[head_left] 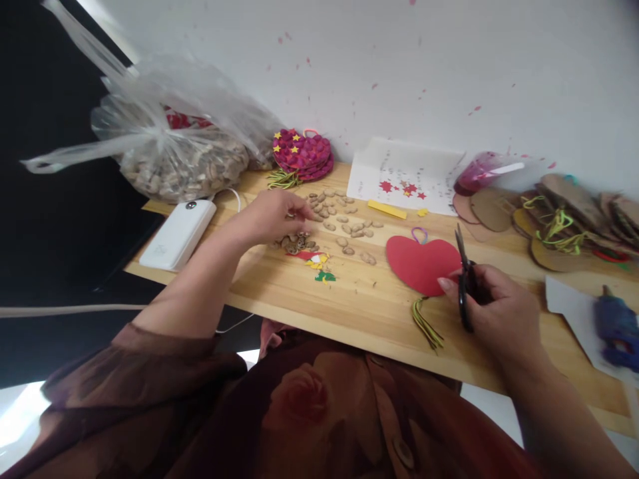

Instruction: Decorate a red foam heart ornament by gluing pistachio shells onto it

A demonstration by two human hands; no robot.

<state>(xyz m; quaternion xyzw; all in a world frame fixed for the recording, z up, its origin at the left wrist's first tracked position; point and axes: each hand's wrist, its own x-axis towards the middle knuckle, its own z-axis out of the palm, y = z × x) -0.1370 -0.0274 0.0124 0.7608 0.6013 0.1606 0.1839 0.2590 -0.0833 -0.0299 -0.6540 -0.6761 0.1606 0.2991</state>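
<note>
My left hand [277, 214] reaches over a scatter of pale shell halves [344, 226] on the wooden table [349, 303], fingers curled down onto them in a pinch. My right hand [492, 309] is closed round black scissors [464, 276], blades pointing away, beside a red heart-shaped cutout [422, 263] with a purple loop and a yellow-green tassel [426, 324]. Small red, yellow and green paper scraps [319, 265] lie by the left hand.
A clear plastic bag of shells [184, 156] and a white power bank [177, 233] sit at the left. A finished purple ornament [302, 153], a white sheet with red stars [404, 176], cardboard discs [574, 213] and a blue glue gun [616, 326] lie along the back and right.
</note>
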